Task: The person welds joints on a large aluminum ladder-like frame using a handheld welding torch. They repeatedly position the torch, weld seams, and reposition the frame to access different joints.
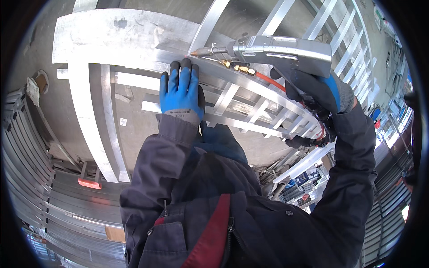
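My right hand (324,91), in a blue and black glove, is wrapped round the grip of a silver handheld welding gun (286,50). The gun points left; its copper-coloured nozzle tip (195,52) is at the joint between a slanting bar (210,24) and a long rail (250,82) of a bare metal frame, though contact is hard to judge. Brass fittings and an orange hose (270,81) run below the barrel. Just under the nozzle, my gloved left hand (180,91) lies flat with fingers stretched out, fingertips against the rail's edge beside a wide flat metal plate (120,35).
The frame's slatted part (344,40) stretches away to the right. A wide bar (85,116) crosses on the left. Long metal profiles (22,147) are stacked at far left, near a red block (90,183). Dark cabling (328,127) hangs below the gun beside my right forearm.
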Available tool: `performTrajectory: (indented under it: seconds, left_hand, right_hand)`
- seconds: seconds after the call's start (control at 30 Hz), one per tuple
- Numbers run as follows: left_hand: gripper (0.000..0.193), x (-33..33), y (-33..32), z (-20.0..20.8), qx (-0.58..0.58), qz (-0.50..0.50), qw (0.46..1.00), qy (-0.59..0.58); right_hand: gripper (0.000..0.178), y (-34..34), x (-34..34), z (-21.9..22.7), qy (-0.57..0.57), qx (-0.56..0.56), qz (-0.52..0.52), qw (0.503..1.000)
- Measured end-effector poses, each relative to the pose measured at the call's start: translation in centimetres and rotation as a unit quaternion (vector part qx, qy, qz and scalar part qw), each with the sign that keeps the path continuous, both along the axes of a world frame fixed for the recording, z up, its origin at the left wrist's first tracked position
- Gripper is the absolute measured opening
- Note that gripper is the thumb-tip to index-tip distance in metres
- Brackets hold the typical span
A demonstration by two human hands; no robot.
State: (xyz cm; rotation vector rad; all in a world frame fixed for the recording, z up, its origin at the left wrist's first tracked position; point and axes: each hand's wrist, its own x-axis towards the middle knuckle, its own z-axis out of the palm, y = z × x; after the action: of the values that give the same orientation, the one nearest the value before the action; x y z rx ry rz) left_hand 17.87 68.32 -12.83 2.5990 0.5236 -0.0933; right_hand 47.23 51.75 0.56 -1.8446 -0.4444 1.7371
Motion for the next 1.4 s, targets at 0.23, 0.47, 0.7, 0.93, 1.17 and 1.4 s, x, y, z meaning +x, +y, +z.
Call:
performTrajectory:
  seconds: [0.23, 0.47, 0.7, 0.93, 1.17, 1.4]
  left_hand:
    - [0.056, 0.0, 0.2, 0.3, -0.016, 0.004, 1.0, 0.003]
    - [0.056, -0.2, 0.3, 0.0, -0.009, -0.005, 1.0, 0.02]
    - [0.062, -0.3, 0.3, 0.0, 0.003, -0.013, 0.999, 0.03]
    - [0.056, -0.1, 0.2, 0.1, -0.013, 0.003, 1.0, 0.011]
    - [0.069, -0.2, 0.1, -0.2, -0.005, 0.0, 1.0, 0.017]
    - [0.06, -0.3, 0.3, 0.0, 0.009, -0.017, 0.999, 0.033]
  right_hand:
    - [0.034, 0.7, 0.5, -1.3, -0.013, -0.024, 0.039, 0.999]
    - [0.033, 0.7, 0.7, -1.9, -0.007, -0.016, 0.026, 1.0]
    - [0.033, 0.5, 0.8, -2.4, -0.017, 0.003, 0.044, 0.999]
    - [0.029, 1.0, 1.4, -2.0, -0.005, -0.025, 0.071, 0.997]
    - [0.036, 1.0, 0.9, -2.2, -0.034, 0.024, 0.046, 0.998]
    - [0.037, 0.7, 1.2, -2.6, -0.01, 0.001, 0.033, 0.999]
